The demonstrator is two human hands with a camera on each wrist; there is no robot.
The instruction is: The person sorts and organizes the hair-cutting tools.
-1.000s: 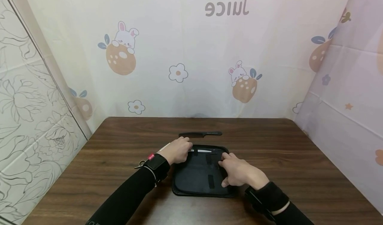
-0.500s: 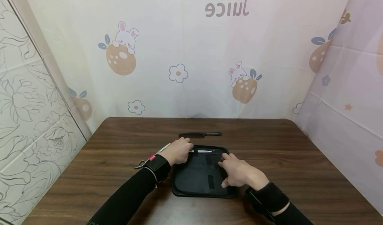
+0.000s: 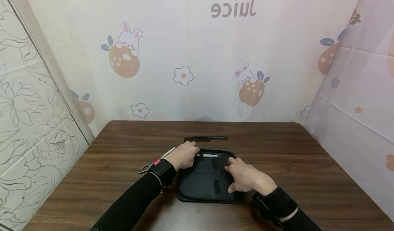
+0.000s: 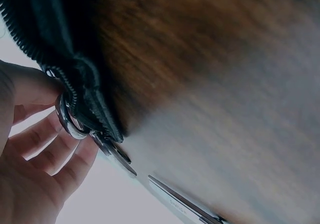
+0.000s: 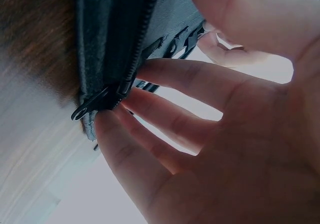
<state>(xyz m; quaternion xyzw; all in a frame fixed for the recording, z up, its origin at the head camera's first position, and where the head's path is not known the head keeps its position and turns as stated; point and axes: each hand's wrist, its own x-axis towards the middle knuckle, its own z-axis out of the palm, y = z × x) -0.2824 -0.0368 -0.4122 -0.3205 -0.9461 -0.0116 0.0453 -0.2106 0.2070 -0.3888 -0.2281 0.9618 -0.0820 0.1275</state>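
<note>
Near the back left corner of the black zippered case (image 3: 200, 183), my left hand (image 3: 182, 155) holds a pair of scissors by a ring handle (image 4: 70, 119) between thumb and fingers. Their silver blade (image 3: 210, 155) lies inside the case, passing through a black strap. My right hand (image 3: 247, 175) rests along the right side of the case. In the right wrist view, its mostly straight fingers (image 5: 175, 114) touch the zippered edge close to a zipper pull (image 5: 89, 105). The scissors' other handle parts are partly hidden by the left hand.
A black comb (image 3: 205, 138) lies behind the case on the brown wooden table (image 3: 123, 135). A second pair of scissors (image 3: 145, 168) lies left of the case, partly covered by the left wrist. Printed curtains stand behind and to the right.
The left hand and the scissors' blade have slid very slightly to the right. My right hand, the case and the comb have stayed in place.
</note>
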